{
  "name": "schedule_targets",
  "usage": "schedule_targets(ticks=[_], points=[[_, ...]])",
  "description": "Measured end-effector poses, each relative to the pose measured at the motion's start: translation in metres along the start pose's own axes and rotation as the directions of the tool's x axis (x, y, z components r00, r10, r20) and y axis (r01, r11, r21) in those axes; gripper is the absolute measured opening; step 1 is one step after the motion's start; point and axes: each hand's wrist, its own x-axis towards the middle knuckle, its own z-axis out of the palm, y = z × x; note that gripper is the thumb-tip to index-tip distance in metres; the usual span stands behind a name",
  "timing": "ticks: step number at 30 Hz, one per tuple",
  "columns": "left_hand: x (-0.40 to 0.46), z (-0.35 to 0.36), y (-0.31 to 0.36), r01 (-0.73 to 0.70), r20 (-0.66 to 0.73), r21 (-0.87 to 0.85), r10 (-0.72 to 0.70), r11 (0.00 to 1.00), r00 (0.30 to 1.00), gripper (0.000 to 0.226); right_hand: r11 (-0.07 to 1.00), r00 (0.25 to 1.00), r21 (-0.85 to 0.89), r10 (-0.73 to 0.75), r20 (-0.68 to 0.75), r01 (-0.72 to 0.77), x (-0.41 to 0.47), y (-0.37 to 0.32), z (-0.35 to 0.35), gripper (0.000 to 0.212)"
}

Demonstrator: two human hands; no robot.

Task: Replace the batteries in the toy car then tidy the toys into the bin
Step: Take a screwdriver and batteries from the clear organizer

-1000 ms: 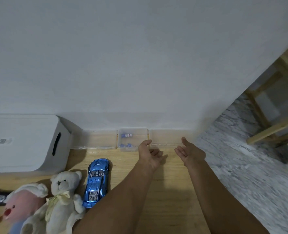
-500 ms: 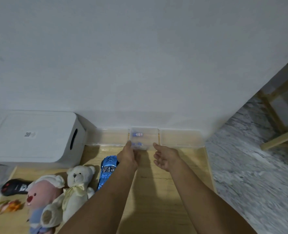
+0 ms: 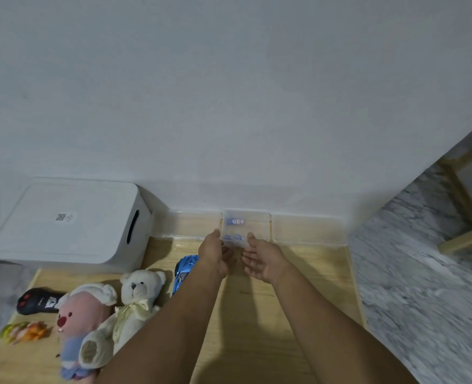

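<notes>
A small clear box (image 3: pixel 257 225) with blue batteries (image 3: pixel 234 221) in it stands against the wall at the back of the wooden table (image 3: pixel 270 314). My left hand (image 3: pixel 215 256) grips its near left corner, thumb on the rim. At the near right edge my right hand (image 3: pixel 262 259) grips it the same way, fingers curled in front. The blue toy car (image 3: pixel 185 268) lies just left of my left wrist, partly hidden by my forearm. The white lidded bin (image 3: pixel 63 225) stands at the back left.
A white teddy bear (image 3: pixel 137 295), a pink plush (image 3: pixel 82 314), a black remote (image 3: pixel 35 300) and a small colourful toy (image 3: pixel 21 331) lie at the front left. Clear trays (image 3: pixel 187 225) (image 3: pixel 309 230) flank the battery box. Marble floor (image 3: pixel 423 273) and wooden furniture legs (image 3: pixel 464 217) are to the right.
Both hands have reached forward from open, palms-up poses to the clear battery box and closed on its near edge. The view has shifted left and down.
</notes>
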Motion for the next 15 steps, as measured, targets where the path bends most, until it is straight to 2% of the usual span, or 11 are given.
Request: schedule_targets(ticks=[4, 8, 15], points=[[-0.006, 0.001, 0.003, 0.039, 0.087, -0.083, -0.031, 0.996, 0.996, 0.056, 0.997, 0.995, 0.002, -0.076, -0.07, 0.076, 0.002, 0.005, 0.005, 0.032], [-0.011, -0.001, 0.003, 0.056, 0.159, -0.116, -0.037, 0.992, 0.987, 0.07, 0.994, 0.991, -0.001, -0.109, -0.079, 0.109, 0.0, 0.005, 0.008, 0.034], [-0.006, -0.009, 0.003, 0.05, 0.127, -0.1, -0.037, 0.994, 0.991, 0.068, 0.98, 0.976, 0.01, -0.197, -0.089, 0.199, -0.015, -0.009, 0.011, 0.035]])
